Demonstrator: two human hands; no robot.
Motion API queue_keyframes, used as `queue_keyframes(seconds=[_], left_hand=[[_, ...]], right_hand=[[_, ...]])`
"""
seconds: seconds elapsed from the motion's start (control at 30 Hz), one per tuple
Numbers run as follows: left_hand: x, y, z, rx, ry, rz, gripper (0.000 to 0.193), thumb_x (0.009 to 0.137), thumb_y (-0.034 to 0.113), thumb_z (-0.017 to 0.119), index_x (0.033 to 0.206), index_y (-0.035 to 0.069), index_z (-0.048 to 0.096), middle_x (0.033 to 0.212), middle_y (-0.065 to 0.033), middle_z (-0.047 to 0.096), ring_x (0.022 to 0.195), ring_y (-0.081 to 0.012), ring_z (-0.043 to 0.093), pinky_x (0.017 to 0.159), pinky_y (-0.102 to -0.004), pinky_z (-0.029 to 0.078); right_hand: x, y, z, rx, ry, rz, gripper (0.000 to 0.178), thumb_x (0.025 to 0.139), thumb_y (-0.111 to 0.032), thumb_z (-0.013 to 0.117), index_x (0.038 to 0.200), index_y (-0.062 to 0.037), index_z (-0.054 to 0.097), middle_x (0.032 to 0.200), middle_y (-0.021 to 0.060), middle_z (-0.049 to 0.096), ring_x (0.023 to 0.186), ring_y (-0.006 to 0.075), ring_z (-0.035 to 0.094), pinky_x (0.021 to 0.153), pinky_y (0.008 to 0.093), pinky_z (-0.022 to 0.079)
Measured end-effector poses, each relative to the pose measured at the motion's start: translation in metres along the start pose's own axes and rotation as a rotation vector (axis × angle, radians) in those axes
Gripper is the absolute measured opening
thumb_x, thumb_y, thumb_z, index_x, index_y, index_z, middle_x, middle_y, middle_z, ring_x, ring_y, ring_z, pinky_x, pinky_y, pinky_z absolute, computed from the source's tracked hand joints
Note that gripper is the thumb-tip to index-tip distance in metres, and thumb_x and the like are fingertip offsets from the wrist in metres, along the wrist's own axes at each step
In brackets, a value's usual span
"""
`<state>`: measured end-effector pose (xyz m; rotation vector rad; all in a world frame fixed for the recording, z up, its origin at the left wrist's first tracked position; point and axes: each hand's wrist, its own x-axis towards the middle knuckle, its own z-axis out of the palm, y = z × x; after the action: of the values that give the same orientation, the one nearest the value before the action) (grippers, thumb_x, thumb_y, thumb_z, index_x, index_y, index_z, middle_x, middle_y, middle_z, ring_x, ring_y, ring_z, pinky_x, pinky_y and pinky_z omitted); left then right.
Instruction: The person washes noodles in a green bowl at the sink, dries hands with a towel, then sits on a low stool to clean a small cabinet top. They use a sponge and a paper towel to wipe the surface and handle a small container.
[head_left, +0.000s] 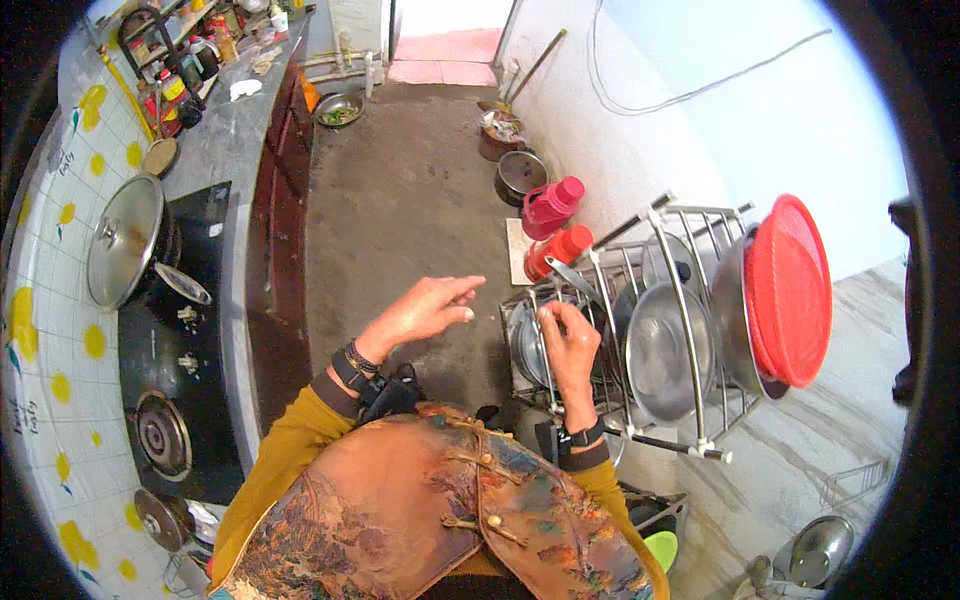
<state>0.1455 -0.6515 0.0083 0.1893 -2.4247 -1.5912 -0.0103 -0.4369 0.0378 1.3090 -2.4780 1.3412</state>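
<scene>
The grey metal pan (655, 360) is racked just right of the nearer right hand (572, 350), its fingers curled, any pinch unclear; the left hand (418, 312) is loosely opened.

Ahead of you, the dark floor (400, 190) runs to what seems a bright doorway (447, 28); on your left, a grey surface (218, 150) tops reddish cabinets (286, 160) beside yellow-patterned tiles (55, 250); a pale wall (650, 130) stands right.
</scene>
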Motion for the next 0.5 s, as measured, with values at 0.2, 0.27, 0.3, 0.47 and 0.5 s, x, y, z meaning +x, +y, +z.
queue_keyframes(seconds=[0.2,0.27,0.3,0.47,0.5], left_hand=[[0.014,-0.03,-0.085,-0.125,0.217,-0.154,0.057,0.089,0.005,0.068,0.144,0.009,0.052,0.12,-0.0112,0.069,0.103,-0.0165,0.067,0.092,-0.0318,0.055],[0.022,-0.039,-0.1,-0.16,0.272,-0.134,0.058,0.088,0.003,0.069,0.144,0.008,0.052,0.12,-0.0121,0.068,0.103,-0.0167,0.067,0.091,-0.0314,0.055],[0.025,-0.044,-0.107,-0.18,0.297,-0.133,0.058,0.087,0.005,0.07,0.142,0.007,0.053,0.119,-0.0127,0.068,0.102,-0.0176,0.067,0.09,-0.0314,0.055],[0.048,-0.071,-0.151,-0.08,0.331,-0.247,0.058,0.087,0.005,0.071,0.142,0.006,0.053,0.12,-0.0134,0.068,0.101,-0.0187,0.068,0.09,-0.0311,0.055],[0.053,-0.078,-0.164,-0.067,0.341,-0.254,0.058,0.087,0.005,0.071,0.142,0.007,0.053,0.12,-0.0136,0.068,0.102,-0.019,0.068,0.09,-0.0313,0.055]], right_hand=[[0.088,-0.016,0.053,0.016,0.029,-0.036,0.011,0.093,-0.012,0.069,0.092,-0.001,0.068,0.08,0.0118,0.069,0.073,0.0233,0.068,0.068,0.0341,0.052],[0.114,-0.013,0.063,0.029,0.001,0.018,0.016,0.092,-0.015,0.071,0.096,0.0006,0.069,0.08,0.0086,0.07,0.072,0.0143,0.066,0.069,0.0297,0.052],[0.129,-0.011,0.07,0.028,-0.002,0.036,0.016,0.092,-0.015,0.071,0.096,0.0004,0.069,0.079,0.0078,0.07,0.072,0.0134,0.066,0.069,0.0293,0.052],[0.204,0.013,0.119,0.074,0.028,0.053,0.016,0.093,-0.016,0.071,0.096,-0.0004,0.07,0.076,0.0036,0.069,0.071,0.0088,0.063,0.067,0.0271,0.051],[0.221,0.019,0.132,0.128,0.015,0.116,0.015,0.093,-0.016,0.071,0.096,-0.0009,0.07,0.075,0.0019,0.068,0.07,0.0069,0.061,0.066,0.0256,0.05]])
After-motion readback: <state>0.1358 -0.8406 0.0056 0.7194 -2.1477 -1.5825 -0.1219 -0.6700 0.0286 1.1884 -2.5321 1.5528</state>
